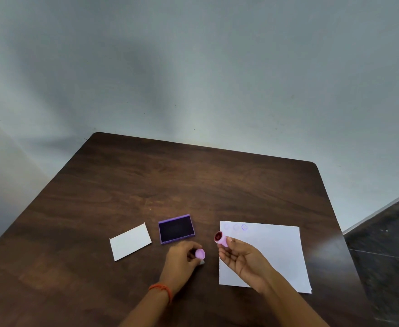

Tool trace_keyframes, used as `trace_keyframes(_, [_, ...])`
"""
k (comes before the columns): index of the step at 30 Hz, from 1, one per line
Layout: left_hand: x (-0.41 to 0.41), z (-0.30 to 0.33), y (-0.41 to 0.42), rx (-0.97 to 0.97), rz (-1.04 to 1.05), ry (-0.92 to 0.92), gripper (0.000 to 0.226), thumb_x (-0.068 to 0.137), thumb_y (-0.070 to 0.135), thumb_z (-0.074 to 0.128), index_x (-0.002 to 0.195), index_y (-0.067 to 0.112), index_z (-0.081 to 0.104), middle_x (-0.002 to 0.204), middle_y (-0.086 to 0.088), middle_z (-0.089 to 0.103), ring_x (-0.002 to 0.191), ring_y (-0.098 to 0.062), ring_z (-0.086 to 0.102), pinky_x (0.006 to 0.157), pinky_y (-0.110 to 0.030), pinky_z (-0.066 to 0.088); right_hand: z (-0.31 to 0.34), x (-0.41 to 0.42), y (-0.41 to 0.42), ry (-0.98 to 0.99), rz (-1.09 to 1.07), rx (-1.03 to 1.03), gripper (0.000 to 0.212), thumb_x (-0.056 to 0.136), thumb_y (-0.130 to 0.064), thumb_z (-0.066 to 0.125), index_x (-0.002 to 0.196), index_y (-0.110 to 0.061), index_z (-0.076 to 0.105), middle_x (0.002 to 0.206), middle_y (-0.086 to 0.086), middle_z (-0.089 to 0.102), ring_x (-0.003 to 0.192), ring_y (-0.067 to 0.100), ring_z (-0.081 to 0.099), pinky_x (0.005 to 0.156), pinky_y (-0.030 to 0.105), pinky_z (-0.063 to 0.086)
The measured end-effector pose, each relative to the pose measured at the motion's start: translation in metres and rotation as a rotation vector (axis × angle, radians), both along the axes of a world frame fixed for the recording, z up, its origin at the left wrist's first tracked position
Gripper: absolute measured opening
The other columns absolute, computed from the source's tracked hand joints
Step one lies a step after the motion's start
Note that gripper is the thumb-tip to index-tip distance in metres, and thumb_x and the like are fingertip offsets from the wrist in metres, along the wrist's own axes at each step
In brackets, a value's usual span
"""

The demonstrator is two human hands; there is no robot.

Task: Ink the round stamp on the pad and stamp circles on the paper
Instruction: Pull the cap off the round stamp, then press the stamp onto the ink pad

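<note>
My right hand holds a pink round stamp above the left edge of the white paper, its dark red face turned to the left. My left hand rests on the table just left of it, fingers closed on the stamp's pink cap. The open purple ink pad lies just beyond my left hand. Three faint purple circles sit in a row at the paper's top left corner.
A white card, perhaps the pad's lid, lies left of the ink pad. The brown wooden table meets a grey wall at its far edge. The table's right edge drops to a dark floor.
</note>
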State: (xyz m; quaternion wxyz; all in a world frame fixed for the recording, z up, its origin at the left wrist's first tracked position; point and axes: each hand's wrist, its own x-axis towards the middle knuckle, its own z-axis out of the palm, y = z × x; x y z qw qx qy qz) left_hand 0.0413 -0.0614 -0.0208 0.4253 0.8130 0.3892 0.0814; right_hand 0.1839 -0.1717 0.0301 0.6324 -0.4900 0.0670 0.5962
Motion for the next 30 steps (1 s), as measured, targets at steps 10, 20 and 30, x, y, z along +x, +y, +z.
trace_keyframes(10, [-0.023,0.01,0.021,0.251,0.149,-0.048,0.034,0.072,0.025,0.076,0.104,0.025,0.064,0.11,0.005,0.062,0.092,-0.008,0.054,0.082,-0.018,0.044,0.002,0.0,0.006,0.114,-0.043,0.028,0.019,0.083,-0.004,0.06,0.101,0.001,0.063,0.082,0.019,0.075,0.069,0.023,0.073,0.059,0.03,0.061])
trace_keyframes(20, [-0.056,0.01,0.062,0.319,0.213,0.119,0.06,0.068,0.035,0.078,0.123,0.025,0.053,0.133,0.003,0.053,0.122,-0.018,0.039,0.103,-0.035,0.037,0.001,-0.005,0.028,0.085,0.016,0.109,0.023,0.072,0.009,0.058,0.084,-0.002,0.075,0.087,0.016,0.076,0.075,0.022,0.073,0.059,0.027,0.06])
trace_keyframes(30, [-0.05,0.003,0.08,0.353,0.028,0.235,0.08,0.068,0.05,0.072,0.136,0.029,0.035,0.146,0.007,0.037,0.126,-0.019,0.031,0.103,-0.035,0.031,0.003,-0.008,0.041,0.065,0.006,0.161,0.019,0.067,0.004,0.064,0.08,-0.005,0.074,0.089,0.017,0.075,0.084,0.026,0.073,0.061,0.029,0.061])
